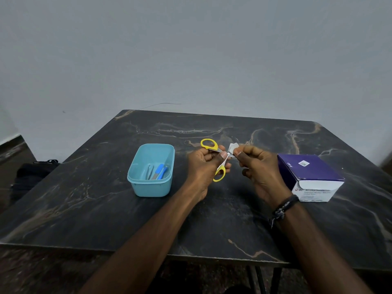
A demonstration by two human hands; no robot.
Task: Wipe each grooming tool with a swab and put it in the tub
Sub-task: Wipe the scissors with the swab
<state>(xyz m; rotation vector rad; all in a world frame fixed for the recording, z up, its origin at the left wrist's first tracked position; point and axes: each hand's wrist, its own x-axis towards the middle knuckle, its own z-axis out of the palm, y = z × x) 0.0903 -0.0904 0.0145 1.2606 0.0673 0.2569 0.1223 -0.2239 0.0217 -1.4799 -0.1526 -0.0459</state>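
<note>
The blue tub (151, 172) stood left of centre on the dark marbled worktop (212, 219), well in from every edge, with bare surface between it and the near edge and more behind it toward the far edge by the wall. Just right of the tub, above the worktop, the left hand (202, 166) had its grip clamped on one pair of yellow-handled scissors (214, 154), fingers and thumb curled round the blades' base, one handle loop rising above the hand and the other hanging below it. Right beside it, the right hand (257, 166) had its grip pinched together on one white swab (231, 150), which touched the scissors near the blades. Inside the tub lay a few tools: a metal pair that looked like tweezers (149, 171) and two blue-handled pieces (161, 171), leaning close together; their exact kind was hard to tell. One purple and white box (310, 177) of alcohol swabs sat far right of the tub, near the worktop's right edge. A dark braided band (284, 205) circled the right wrist.
</note>
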